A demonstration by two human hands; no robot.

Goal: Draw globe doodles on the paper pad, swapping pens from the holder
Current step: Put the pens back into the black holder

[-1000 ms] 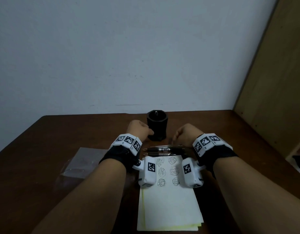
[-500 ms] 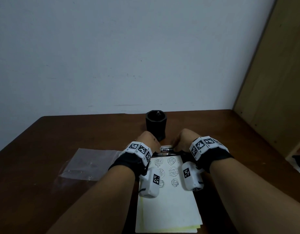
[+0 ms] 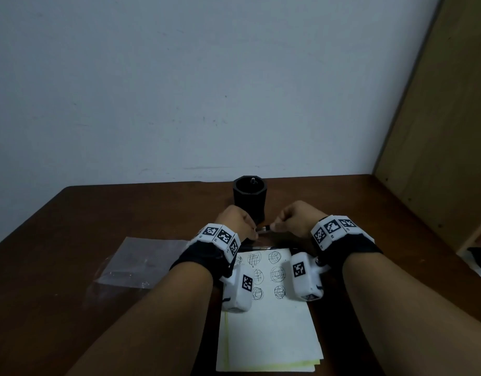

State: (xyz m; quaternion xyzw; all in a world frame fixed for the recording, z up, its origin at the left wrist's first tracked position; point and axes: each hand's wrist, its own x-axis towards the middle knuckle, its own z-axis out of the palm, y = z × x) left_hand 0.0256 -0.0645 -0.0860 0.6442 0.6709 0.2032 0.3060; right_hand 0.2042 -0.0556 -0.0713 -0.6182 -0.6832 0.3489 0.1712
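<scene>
Pale wall (image 3: 207,77) fills the upper part of the view. A light wooden panel (image 3: 437,158) stands along the right edge.

Dark brown table (image 3: 71,240) below, its back edge against the wall.

Paper pad (image 3: 269,335) lies on the near middle of the table, between the two forearms, long side running away from the person. Globe doodles (image 3: 277,274) sit in rows on its far half, and part of the left column is hidden behind the left wrist. The near half is blank.

Clear plastic bag (image 3: 136,261) lies flat on the table, left of the pad and apart from it.

Black pen holder (image 3: 249,204) stands upright just beyond the pad, near the table's back edge. One pen tip (image 3: 252,181) shows inside its mouth.

Each wrist carries a black band with white marker tiles, and a white marker block hangs under each wrist above the pad.

Left hand (image 3: 235,223): fingers curled, pinching the left end of a pen (image 3: 263,229). It is just in front of the holder's base.

Right hand (image 3: 296,219): fingers curled, thumb and fingertips pinching the right end of the same pen.

The pen is held roughly level between the two hands, in the air, just past the pad's far edge and in front of the holder. It is too small and dim to make out whether a cap is on.

Second pen (image 3: 257,248) lies across the table along the pad's far edge — partly hidden by the left wrist.
</scene>
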